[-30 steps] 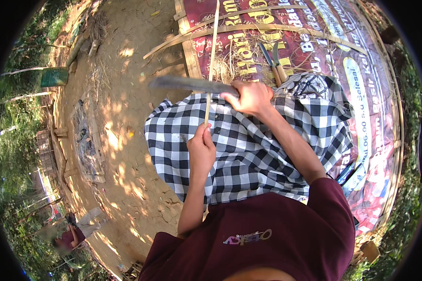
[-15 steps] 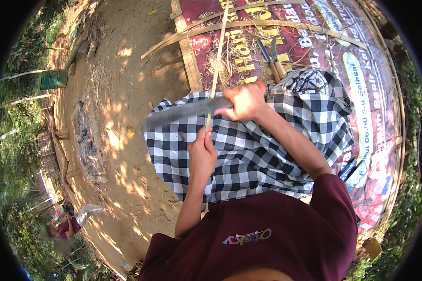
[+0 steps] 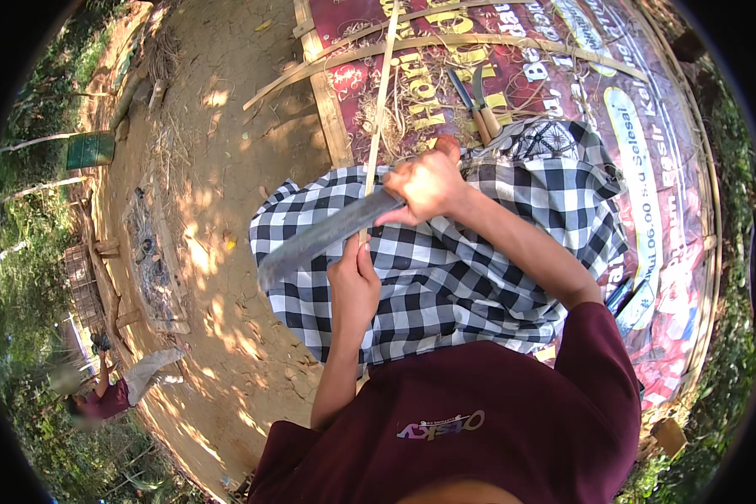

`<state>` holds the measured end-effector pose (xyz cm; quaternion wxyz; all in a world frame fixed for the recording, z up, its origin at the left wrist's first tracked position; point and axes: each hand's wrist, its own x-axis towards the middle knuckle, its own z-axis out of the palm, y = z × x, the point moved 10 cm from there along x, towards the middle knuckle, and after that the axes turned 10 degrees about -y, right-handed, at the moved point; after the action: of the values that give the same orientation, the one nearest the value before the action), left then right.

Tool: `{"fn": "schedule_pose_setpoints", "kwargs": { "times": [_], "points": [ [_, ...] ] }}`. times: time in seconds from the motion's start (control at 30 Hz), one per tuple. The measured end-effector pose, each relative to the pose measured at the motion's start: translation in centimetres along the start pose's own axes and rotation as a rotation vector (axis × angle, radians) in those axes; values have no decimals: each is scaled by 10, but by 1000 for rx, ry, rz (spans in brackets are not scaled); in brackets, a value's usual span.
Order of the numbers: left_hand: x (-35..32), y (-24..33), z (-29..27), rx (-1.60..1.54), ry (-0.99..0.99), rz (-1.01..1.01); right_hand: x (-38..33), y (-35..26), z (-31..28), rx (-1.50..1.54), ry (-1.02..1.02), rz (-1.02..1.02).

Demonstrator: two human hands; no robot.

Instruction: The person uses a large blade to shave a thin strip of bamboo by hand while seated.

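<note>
In my right hand is the handle of a machete, its broad dark blade pointing left and slightly toward me. The blade crosses over a pale, narrow bamboo strip, just beyond my left hand. My left fingers pinch the near end of that strip, which runs away from me toward the top of the view. Both hands work above a black-and-white checked cloth spread over my lap. How deep the edge sits against the strip cannot be told.
Two knives with wooden handles lie past the cloth on a printed maroon banner. Curly shavings and longer bamboo strips rest there too. Bare earth stretches to the left, where another person is far off.
My right hand has drawn the machete a little toward me along the strip, and the blade tip has swung nearer. My left hand keeps its pinch. The distant person has shifted posture.
</note>
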<state>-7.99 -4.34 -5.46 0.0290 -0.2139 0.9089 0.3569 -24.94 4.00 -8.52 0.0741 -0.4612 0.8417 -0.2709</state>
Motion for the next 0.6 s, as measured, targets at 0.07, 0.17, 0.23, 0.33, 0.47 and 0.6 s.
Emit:
{"fn": "schedule_pose_setpoints", "kwargs": {
  "times": [0.07, 0.17, 0.23, 0.33, 0.47, 0.6],
  "points": [
    [-3, -7, 0, -19, -25, -58, 9, 43, -6, 30, 79, 124],
    [-8, -6, -7, 39, -7, -33, 8, 7, -8, -20, -18, 11],
    [-9, 4, -10, 13, 51, 47, -4, -22, -4, -70, -100, -54],
    [2, 2, -19, 38, -6, -105, 9, 38, -10, -70, 14, 71],
    [-8, -2, -21, 11, 57, -3, 11, 14, -5, 44, -33, -68],
    [-14, 1, 4, -31, -24, -2, 5, 11, -21, -70, 137, -153]
  ]
}}
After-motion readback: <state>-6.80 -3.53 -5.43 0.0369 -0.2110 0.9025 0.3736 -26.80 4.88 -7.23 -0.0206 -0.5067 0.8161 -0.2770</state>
